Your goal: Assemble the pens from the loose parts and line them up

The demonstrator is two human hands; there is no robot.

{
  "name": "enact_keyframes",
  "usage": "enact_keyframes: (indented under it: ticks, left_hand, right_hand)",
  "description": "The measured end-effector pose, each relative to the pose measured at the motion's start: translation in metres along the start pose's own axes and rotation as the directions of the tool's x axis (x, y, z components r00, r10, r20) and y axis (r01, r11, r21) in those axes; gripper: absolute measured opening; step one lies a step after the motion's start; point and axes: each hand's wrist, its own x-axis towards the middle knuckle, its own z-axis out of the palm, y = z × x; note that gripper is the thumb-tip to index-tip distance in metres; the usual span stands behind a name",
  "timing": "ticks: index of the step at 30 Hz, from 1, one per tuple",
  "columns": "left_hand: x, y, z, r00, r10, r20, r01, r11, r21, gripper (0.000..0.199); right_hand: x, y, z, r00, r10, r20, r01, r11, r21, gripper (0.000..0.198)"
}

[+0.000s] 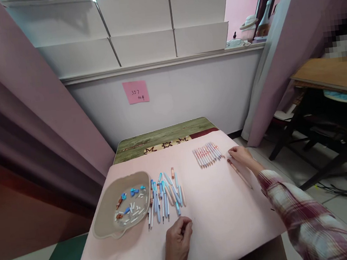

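My left hand (179,240) rests near the table's front edge, thumb and fingers curled together. Anything between its fingertips is too small or hidden to name. Just beyond it lies a loose pile of pens and pen parts (164,195), blue, white and peach. My right hand (240,155) reaches to the far right of the table with fingers pinched. What it pinches, if anything, cannot be made out. To its left, a neat row of pens (207,155) lies side by side. One brown-capped pen (239,174) lies apart, just below my right hand.
A beige basin (100,215) at the left holds blue and brown pieces and small white bits. A short brown cap (172,172) lies behind the pile. Pink paper (212,225) covers the table. A wall with a pink note (135,92) stands behind; a wooden desk (336,72) is at right.
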Motion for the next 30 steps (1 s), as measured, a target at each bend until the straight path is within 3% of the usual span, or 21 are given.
enact_keyframes:
  ticks: [5, 10, 22, 27, 30]
  left_hand:
    - [0.0, 0.002, 0.0, 1.0, 0.011, -0.001, -0.011, 1.0, 0.018, 0.024]
    - [0.0, 0.004, 0.0, 1.0, 0.025, -0.017, -0.025, 1.0, 0.014, 0.021]
    - [-0.002, 0.003, 0.001, 1.0, 0.017, -0.024, -0.018, 0.999, -0.033, 0.019]
    - [-0.008, 0.0, 0.002, 0.995, -0.08, -0.051, 0.069, 0.979, -0.193, 0.02]
    - [-0.013, 0.005, 0.004, 0.988, -0.126, -0.084, 0.1, 0.959, -0.265, 0.019]
  right_hand:
    - [-0.048, 0.021, -0.012, 0.998, 0.047, 0.037, -0.039, 0.981, -0.192, 0.034]
    - [-0.086, 0.022, -0.003, 0.998, 0.044, 0.038, -0.028, 0.939, -0.343, 0.022]
    - [-0.095, 0.01, 0.002, 0.998, 0.026, 0.05, -0.009, 0.95, -0.312, 0.02]
    - [-0.111, 0.008, -0.011, 0.998, -0.067, -0.019, 0.057, 0.94, -0.335, 0.039]
    - [-0.13, -0.018, -0.017, 0.983, -0.166, -0.078, 0.15, 0.972, -0.181, 0.04]
